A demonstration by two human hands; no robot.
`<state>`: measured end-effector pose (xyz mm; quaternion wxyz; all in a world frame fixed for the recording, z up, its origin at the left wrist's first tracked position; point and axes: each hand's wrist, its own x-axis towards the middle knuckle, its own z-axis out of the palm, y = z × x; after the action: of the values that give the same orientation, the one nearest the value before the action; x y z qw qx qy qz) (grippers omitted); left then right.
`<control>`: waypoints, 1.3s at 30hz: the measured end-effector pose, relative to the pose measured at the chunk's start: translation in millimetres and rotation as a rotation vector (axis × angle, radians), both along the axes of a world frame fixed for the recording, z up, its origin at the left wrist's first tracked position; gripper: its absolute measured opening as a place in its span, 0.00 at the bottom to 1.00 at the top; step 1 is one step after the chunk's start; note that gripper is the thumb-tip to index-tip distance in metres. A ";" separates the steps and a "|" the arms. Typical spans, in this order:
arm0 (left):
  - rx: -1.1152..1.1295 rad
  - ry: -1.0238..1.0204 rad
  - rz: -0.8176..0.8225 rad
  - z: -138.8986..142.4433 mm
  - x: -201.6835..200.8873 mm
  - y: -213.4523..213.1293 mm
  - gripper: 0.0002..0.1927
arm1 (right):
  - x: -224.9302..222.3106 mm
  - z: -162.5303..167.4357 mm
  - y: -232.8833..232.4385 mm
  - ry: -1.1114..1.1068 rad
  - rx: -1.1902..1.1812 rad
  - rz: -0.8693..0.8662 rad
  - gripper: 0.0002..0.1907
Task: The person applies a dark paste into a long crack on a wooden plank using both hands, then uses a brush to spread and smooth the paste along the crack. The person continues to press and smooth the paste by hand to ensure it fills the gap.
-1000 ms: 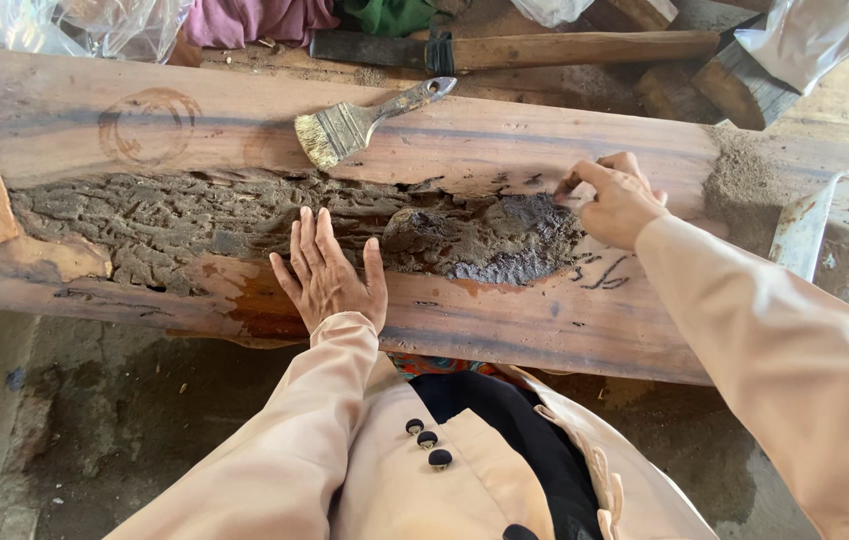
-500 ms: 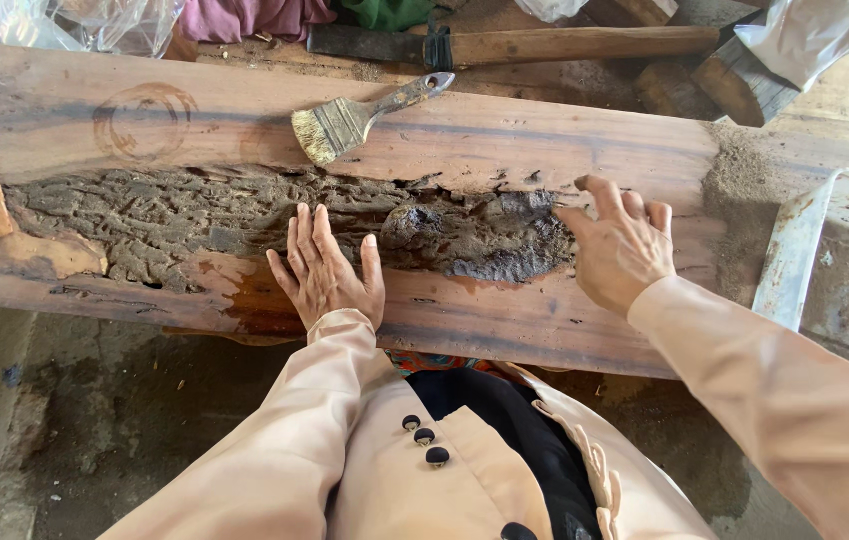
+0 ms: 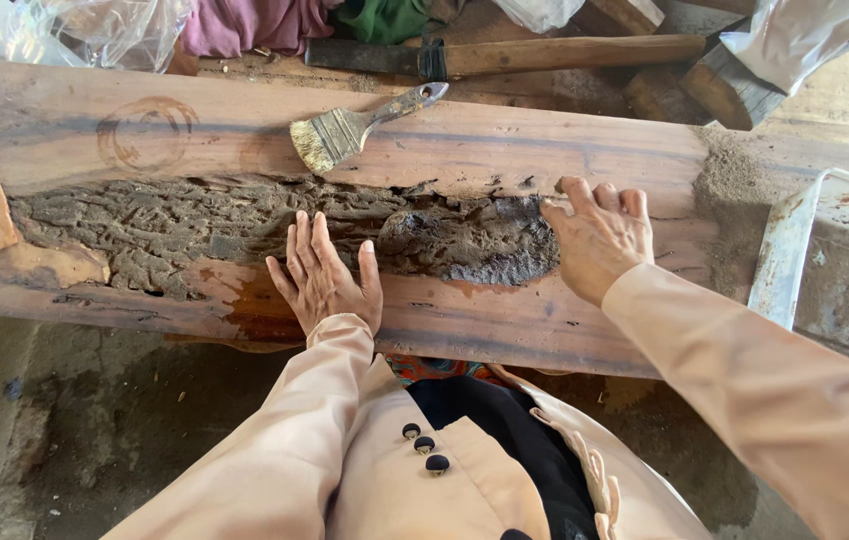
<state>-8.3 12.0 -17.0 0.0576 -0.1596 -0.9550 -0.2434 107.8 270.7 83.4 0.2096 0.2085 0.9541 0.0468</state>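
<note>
Head view: the dark filler [image 3: 474,245] sits packed in the rotted groove [image 3: 194,230] running along the middle of the plank [image 3: 504,150], its wet patch at the groove's right end. A second ago the right hand [image 3: 599,240] was up at the patch's far corner, fingers pinched as if pressing in a bit of paste; now it has slid down and lies over the patch's right edge, fingers curled loosely, grasping nothing that I can see. The patch looks flatter and spread a little further right, so I judge the smoothing of this end is well along, while the groove to the left shows bare, crumbly wood. The left hand [image 3: 324,275] has not shifted: open, palm down, flat on the plank just below the groove, steadying it. Beyond, a brush [image 3: 339,133] lies untouched on the plank's far side, a hammer [image 3: 504,55] behind it, and a white tray [image 3: 824,260] of filler stands at the right.
</note>
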 end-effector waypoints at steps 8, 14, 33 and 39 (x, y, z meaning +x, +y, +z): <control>-0.001 0.013 -0.002 -1.7 0.4 -0.1 0.36 | -5.9 8.5 6.3 0.144 -0.074 -0.025 0.41; 0.006 0.016 -0.001 -1.7 1.7 0.0 0.37 | -1.4 6.4 1.2 0.014 -0.026 -0.016 0.45; -0.008 -0.007 0.005 0.1 2.8 -1.3 0.36 | -18.6 -22.6 -31.7 0.230 -0.104 -0.090 0.36; -0.007 -0.001 -0.011 1.2 0.1 -1.2 0.36 | -21.0 -6.3 -0.5 0.089 -0.437 -0.393 0.30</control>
<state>-8.1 10.8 -15.8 0.0552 -0.1648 -0.9549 -0.2407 86.7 270.3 77.1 0.2127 0.3410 0.8912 -0.2104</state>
